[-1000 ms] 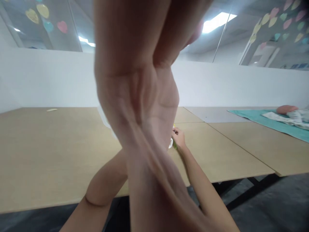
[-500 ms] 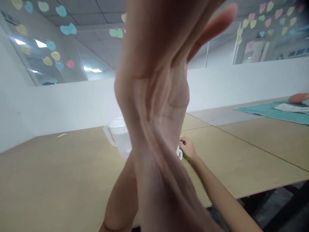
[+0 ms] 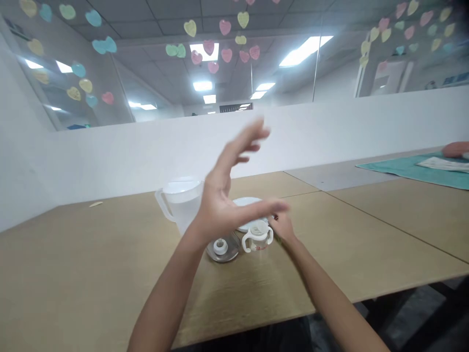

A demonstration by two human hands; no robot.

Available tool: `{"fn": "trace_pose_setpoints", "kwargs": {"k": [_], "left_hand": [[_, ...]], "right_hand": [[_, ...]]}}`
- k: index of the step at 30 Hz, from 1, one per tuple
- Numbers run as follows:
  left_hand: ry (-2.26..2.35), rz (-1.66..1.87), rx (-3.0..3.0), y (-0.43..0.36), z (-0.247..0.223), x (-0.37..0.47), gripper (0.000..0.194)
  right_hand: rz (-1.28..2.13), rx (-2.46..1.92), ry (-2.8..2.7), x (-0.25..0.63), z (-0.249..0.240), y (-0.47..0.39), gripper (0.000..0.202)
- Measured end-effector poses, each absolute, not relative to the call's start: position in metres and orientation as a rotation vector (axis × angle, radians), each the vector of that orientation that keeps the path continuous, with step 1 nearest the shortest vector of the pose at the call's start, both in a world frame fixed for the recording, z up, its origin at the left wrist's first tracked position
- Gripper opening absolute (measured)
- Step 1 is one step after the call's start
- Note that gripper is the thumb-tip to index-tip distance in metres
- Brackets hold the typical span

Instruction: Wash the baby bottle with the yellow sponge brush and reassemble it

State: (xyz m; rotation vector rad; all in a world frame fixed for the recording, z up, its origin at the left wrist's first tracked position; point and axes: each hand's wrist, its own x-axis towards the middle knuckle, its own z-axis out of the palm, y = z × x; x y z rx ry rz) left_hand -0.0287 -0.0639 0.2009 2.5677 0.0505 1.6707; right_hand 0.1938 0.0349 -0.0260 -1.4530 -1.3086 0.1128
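My left hand [image 3: 227, 195] is raised over the table with thumb and fingers spread apart, holding nothing; its fingertips are blurred. Behind it stands a translucent white pitcher [image 3: 179, 203] with its handle to the left. Beyond the thumb, a white plate [image 3: 247, 201] is partly covered. My right hand [image 3: 283, 227] is low beside a small two-handled cup [image 3: 258, 235], its fingers curled at the plate's right side around something I cannot make out. Below my left wrist lies a shiny round metal piece [image 3: 230, 253] with a white ring-shaped part [image 3: 220, 246] on it.
The table [image 3: 110, 274] meets a white wall [image 3: 110, 156] at the back. A thin pale strip [image 3: 95, 204] lies far left. At the far right is a teal cloth [image 3: 399, 171] with a white sheet [image 3: 443, 164] and a reddish object [image 3: 456, 149] on it.
The large, blurred hand and forearm across the middle have gone, uncovering the plate, cup and metal piece. My left hand now shows open above the table. My right hand has hardly moved.
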Motion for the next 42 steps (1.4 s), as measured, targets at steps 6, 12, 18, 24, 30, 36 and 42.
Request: {"fn": "trace_pose_setpoints", "kwargs": {"k": [6, 12, 18, 24, 30, 36, 42], "left_hand": [[1.127, 1.472, 2.626, 0.038, 0.083, -0.053, 0.015], [1.486, 1.278, 2.761, 0.069, 0.028, -0.076, 0.018], [1.574, 1.146, 2.849, 0.065, 0.019, -0.074, 0.017], [1.635, 1.025, 2.82, 0.07, 0.009, -0.078, 0.017], [1.625, 1.061, 2.731, 0.069, 0.003, -0.081, 0.019], [1.657, 1.036, 2.679, 0.069, 0.001, -0.084, 0.02], [1.592, 1.139, 2.736, 0.065, 0.009, -0.082, 0.017]], "right_hand": [[0.047, -1.469, -1.332, 0.195, -0.026, 0.036, 0.027], [0.026, -1.491, -1.339, 0.198, -0.03, 0.038, 0.027], [-0.006, -1.505, -1.384, 0.196, -0.029, 0.034, 0.026], [-0.008, -1.519, -1.402, 0.194, -0.028, 0.032, 0.024], [-0.002, -1.522, -1.406, 0.193, -0.029, 0.031, 0.025], [-0.006, -1.541, -1.396, 0.192, -0.029, 0.031, 0.025], [-0.027, -1.57, -1.413, 0.192, -0.027, 0.031, 0.026]]}}
